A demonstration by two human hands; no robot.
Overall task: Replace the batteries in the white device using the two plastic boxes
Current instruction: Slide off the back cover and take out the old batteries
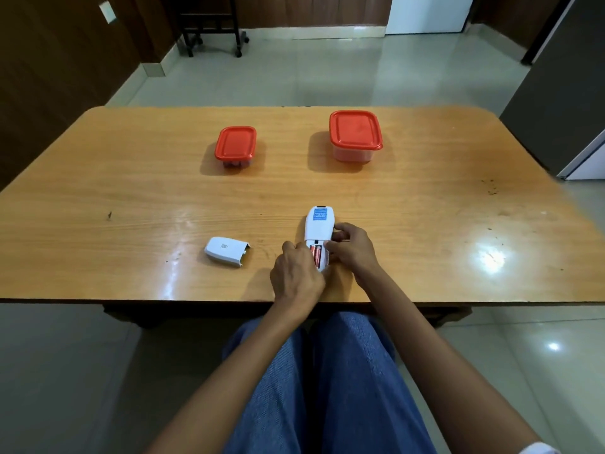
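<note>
The white device (318, 228) lies face down near the table's front edge, its battery bay uncovered with orange batteries (316, 252) inside. My right hand (352, 248) grips the device's right side. My left hand (296, 277) rests at its lower left, fingertips touching the batteries. The white battery cover (226, 251) lies apart on the table, to the left. Farther back stand two clear plastic boxes with red lids, both closed: a small one (235, 146) on the left with something dark inside, a bigger one (355, 134) on the right.
The wooden table (131, 198) is glossy, with a few dark specks at the right. My legs in blue jeans (327, 381) are under its front edge. A dark chair (209, 27) and a grey cabinet (563, 103) stand on the tiled floor beyond.
</note>
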